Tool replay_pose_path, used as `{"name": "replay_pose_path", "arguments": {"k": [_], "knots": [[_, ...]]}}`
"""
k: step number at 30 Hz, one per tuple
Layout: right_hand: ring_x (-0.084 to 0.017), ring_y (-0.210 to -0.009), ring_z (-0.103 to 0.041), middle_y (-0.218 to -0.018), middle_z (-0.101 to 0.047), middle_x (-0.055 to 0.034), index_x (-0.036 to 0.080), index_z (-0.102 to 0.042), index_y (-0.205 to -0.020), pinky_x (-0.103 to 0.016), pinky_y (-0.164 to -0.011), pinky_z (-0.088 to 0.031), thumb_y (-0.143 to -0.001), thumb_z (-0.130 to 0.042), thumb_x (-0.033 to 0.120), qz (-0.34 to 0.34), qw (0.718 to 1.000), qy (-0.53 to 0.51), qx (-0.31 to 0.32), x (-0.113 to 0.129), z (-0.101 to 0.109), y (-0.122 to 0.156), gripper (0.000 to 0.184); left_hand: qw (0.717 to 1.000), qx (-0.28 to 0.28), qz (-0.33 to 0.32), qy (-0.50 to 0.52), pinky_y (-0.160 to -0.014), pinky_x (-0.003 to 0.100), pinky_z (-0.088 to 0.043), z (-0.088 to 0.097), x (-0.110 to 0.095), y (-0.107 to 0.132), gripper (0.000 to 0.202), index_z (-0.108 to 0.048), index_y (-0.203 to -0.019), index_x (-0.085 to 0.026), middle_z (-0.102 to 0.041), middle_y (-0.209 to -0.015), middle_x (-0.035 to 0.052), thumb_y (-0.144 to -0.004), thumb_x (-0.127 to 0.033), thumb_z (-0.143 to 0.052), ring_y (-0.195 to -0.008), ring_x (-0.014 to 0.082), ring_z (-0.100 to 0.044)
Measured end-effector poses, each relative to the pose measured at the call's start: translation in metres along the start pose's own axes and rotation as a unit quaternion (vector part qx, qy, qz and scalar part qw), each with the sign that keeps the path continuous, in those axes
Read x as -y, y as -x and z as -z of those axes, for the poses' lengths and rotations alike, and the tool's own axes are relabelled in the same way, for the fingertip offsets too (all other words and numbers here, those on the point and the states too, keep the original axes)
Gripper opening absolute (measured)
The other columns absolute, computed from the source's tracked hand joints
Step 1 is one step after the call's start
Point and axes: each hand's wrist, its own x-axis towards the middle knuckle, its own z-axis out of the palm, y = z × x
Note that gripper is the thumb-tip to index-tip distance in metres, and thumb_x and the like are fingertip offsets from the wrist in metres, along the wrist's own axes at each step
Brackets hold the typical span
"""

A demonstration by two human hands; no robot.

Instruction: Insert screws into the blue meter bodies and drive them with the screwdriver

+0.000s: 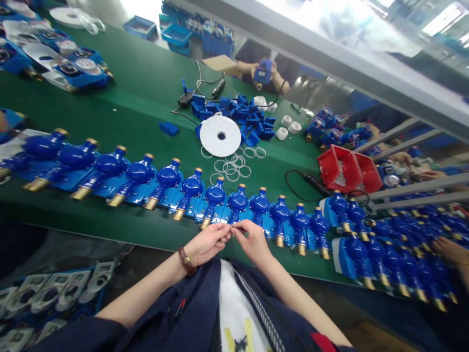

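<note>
Meeting at the fingertips, your left hand (pixel 210 243) and right hand (pixel 253 240) stand over the near edge of the green table (pixel 146 230). Thumb and fingers are pinched together on each hand; whether they clamp a small item cannot be told at this scale. A brown-strapped watch (pixel 186 260) sits on your left wrist. Just beyond your fingertips, locate the row of blue bodies (pixel 237 200), set side by side across the table, brass ends pointing toward and away from you. Behind the row lie loose translucent rings (pixel 234 164), some overlapping. Next to them, a white disc (pixel 220 124) lies flat against a heap of blue plastic pieces (pixel 242 110). To your right stands a red bin (pixel 339 168). At the far side, a co-worker's hands (pixel 280 82) hold a blue unit (pixel 263 72).
</note>
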Motion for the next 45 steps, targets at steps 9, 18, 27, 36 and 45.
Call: {"name": "replay_pose_path", "arguments": {"k": [9,18,27,36,45], "knots": [[-0.024,-0.094,-0.043,-0.091,-0.062,-0.0084,0.019,-0.066,-0.073,-0.040,-0.079,-0.026,-0.085,-0.053,0.027,-0.024,0.925,0.379,0.020,-0.074,-0.007,-0.046,0.020,0.997,-0.061,-0.003,0.036,-0.042,0.010,-0.030,0.014,-0.008,0.023,0.009,-0.060,-0.088,-0.009,-0.055,-0.068,0.0027,-0.084,-0.005,-0.053,-0.051,0.0028,-0.045],[-0.024,-0.089,-0.046,-0.085,-0.062,-0.0102,0.017,-0.065,-0.069,-0.042,-0.081,-0.029,-0.083,-0.056,0.032,-0.020,0.920,0.391,0.021,-0.053,0.004,-0.044,0.022,0.999,-0.022,-0.016,0.047,-0.040,0.011,-0.022,0.030,-0.010,0.031,0.017,-0.057,-0.077,-0.010,-0.050,-0.065,-0.0013,-0.073,-0.017,-0.072,-0.048,0.0006,-0.037],[-0.012,-0.067,-0.059,-0.071,-0.066,-0.0012,0.020,-0.070,-0.077,-0.023,-0.064,-0.045,-0.084,-0.054,0.021,-0.029,0.991,-0.109,0.069,0.056,-0.033,-0.009,0.017,0.993,-0.008,-0.064,-0.094,-0.042,0.013,-0.021,0.042,-0.024,0.025,0.041,-0.046,-0.074,-0.016,-0.048,-0.057,-0.0061,-0.063,-0.038,-0.078,-0.046,0.0015,-0.037],[-0.016,-0.081,-0.050,-0.076,-0.062,-0.0022,0.020,-0.065,-0.075,-0.030,-0.077,-0.035,-0.083,-0.055,0.023,-0.033,0.987,0.148,-0.061,0.043,-0.034,-0.028,0.013,0.991,0.034,0.022,-0.126,-0.040,0.013,-0.017,0.052,-0.051,0.024,0.042,-0.054,-0.073,-0.012,-0.053,-0.058,-0.0026,-0.057,-0.039,-0.081,-0.042,-0.0007,-0.032],[-0.022,-0.095,-0.041,-0.098,-0.058,-0.0078,0.019,-0.066,-0.077,-0.041,-0.085,-0.025,-0.085,-0.050,0.018,-0.088,0.903,0.421,0.007,-0.023,-0.054,-0.055,0.017,0.998,-0.007,0.026,-0.057,-0.038,0.011,-0.020,0.066,-0.068,0.018,0.032,-0.054,-0.063,-0.011,-0.046,-0.053,-0.0046,-0.066,-0.033,-0.077,-0.042,0.0001,-0.034]]}}
